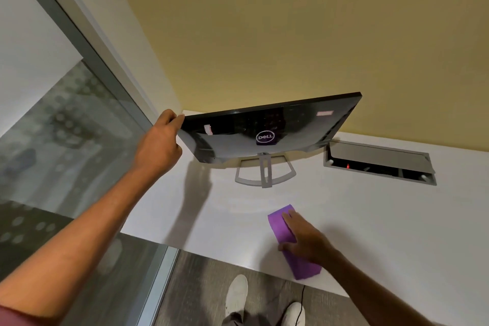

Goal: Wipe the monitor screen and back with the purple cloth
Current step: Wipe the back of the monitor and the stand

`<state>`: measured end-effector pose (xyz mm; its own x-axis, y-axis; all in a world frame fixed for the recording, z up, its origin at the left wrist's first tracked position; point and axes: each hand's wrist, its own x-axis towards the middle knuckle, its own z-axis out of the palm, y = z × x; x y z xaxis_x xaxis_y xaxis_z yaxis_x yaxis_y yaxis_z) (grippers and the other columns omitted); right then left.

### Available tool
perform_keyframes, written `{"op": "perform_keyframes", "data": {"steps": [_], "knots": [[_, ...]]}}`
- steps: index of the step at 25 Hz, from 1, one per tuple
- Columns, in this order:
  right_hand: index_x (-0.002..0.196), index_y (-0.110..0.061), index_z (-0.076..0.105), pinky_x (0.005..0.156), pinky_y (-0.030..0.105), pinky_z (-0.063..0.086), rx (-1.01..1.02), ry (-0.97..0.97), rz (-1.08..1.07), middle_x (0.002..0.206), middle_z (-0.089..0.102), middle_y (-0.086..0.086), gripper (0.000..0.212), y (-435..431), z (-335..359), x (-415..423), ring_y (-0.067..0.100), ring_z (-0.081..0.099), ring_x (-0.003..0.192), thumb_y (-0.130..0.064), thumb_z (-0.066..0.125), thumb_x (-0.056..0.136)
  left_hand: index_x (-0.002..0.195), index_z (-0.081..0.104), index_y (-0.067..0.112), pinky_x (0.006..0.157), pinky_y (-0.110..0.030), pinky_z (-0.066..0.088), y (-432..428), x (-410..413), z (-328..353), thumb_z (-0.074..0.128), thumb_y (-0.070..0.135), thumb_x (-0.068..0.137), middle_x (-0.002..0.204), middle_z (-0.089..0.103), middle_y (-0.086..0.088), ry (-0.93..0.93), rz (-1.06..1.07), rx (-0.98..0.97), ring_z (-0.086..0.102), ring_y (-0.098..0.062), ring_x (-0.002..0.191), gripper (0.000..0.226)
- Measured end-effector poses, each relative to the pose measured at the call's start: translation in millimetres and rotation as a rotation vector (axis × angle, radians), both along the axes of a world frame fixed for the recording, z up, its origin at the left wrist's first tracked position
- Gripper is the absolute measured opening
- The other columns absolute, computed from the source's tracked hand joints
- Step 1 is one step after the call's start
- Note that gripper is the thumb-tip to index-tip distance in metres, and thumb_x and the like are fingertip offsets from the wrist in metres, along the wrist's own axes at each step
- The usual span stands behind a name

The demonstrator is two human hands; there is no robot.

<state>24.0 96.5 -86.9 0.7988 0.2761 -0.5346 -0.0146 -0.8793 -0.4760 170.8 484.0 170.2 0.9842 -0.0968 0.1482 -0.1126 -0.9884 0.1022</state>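
A black monitor (267,127) stands on a silver stand (265,172) at the back of the white desk (370,219), its glossy back with the round logo turned toward me. My left hand (158,145) grips the monitor's upper left corner. A folded purple cloth (291,241) lies flat on the desk near the front edge. My right hand (304,238) rests on top of the cloth, fingers spread over it, thumb at its left side. The screen side is hidden from view.
A grey cable hatch (378,161) stands open in the desk right of the monitor. A glass partition (66,140) runs along the left. A yellow wall (264,34) is behind the desk. My white shoes (238,294) and a thin black cable (301,307) show on the floor.
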Motion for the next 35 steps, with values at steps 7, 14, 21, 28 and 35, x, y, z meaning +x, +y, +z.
{"op": "perform_keyframes", "data": {"steps": [7,14,21,28,35], "knots": [[0.168,-0.02,0.023,0.13,0.043,0.02,-0.097,-0.222,0.073,0.172,0.012,0.004,0.092,20,-65,-28,0.038,0.033,0.159,-0.043,0.068,0.092,0.149,0.051,0.014,0.06,-0.049,0.058,7,2,-6,0.056,-0.017,0.074,0.131,0.046,-0.002,0.002,-0.02,0.02,0.062,-0.039,0.089,0.082],[0.159,-0.016,0.048,0.123,0.041,0.035,-0.01,-0.351,-0.056,0.157,0.057,0.009,0.078,24,-79,-38,0.037,0.058,0.141,-0.004,0.034,0.083,0.152,0.049,0.017,0.061,-0.049,0.06,8,0,-7,0.056,-0.016,0.073,0.136,0.044,0.0,0.009,-0.016,0.024,0.063,-0.037,0.091,0.086],[0.146,-0.022,0.062,0.097,0.035,0.055,0.233,-0.302,-0.576,0.137,0.072,0.006,0.051,14,-37,-18,0.033,0.069,0.12,-0.004,0.051,0.099,0.155,0.05,0.019,0.066,-0.045,0.06,15,3,-4,0.056,-0.015,0.075,0.139,0.045,0.002,0.035,-0.036,-0.014,0.064,-0.035,0.096,0.087],[0.154,-0.027,0.053,0.109,0.049,0.056,0.523,-0.395,-0.878,0.147,0.065,0.001,0.049,14,51,-3,0.03,0.065,0.128,-0.008,0.059,0.108,0.154,0.052,0.02,0.058,-0.038,0.056,14,-2,-5,0.054,-0.01,0.076,0.142,0.045,0.004,0.027,-0.047,-0.054,0.066,-0.033,0.09,0.083],[0.162,-0.027,0.044,0.107,0.038,0.055,0.527,-0.675,-0.884,0.156,0.058,0.002,0.063,29,162,41,0.025,0.061,0.134,-0.002,0.058,0.106,0.14,0.066,0.011,0.083,-0.044,0.059,1,5,5,0.058,-0.001,0.085,0.135,0.063,-0.009,-0.061,-0.136,-0.098,0.066,-0.038,0.111,0.057]]}}
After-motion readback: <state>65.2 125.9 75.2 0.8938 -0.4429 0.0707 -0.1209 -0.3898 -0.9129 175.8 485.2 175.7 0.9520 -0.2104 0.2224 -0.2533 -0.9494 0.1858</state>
